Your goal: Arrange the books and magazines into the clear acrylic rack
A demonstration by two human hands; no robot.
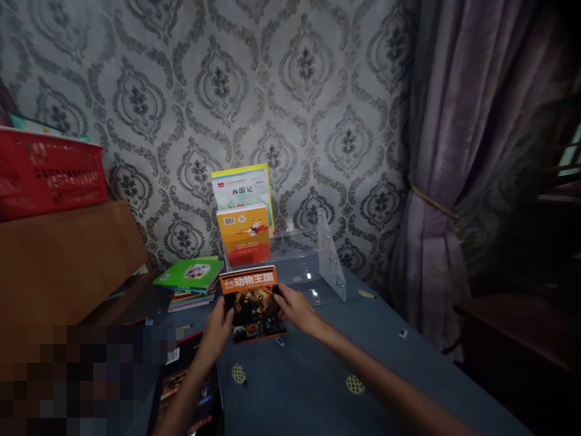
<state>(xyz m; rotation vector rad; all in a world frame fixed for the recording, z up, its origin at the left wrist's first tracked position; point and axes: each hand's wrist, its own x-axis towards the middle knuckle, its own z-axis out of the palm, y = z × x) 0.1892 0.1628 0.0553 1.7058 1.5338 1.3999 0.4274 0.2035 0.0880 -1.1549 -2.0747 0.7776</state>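
Between my two hands is a book with a lion on its dark cover and an orange title band (254, 303). My left hand (218, 324) grips its left edge, thumb on the front. On the opposite edge my right hand (297, 307) holds it the same way. Just behind the lion book stands a clear acrylic rack (331, 260) with stepped tiers. An orange-and-red book (245, 236) leans upright in the rack's left part. Behind that rises a taller book with a pale blue cover (240, 191) and a yellow edge.
A stack of thin books with a green one on top (188, 275) lies left of the rack. Nearer, a dark book (181, 387) lies partly under my left forearm. A red plastic basket (54, 175) sits on a brown wooden box (68, 260). A purple curtain (445, 151) hangs at right.
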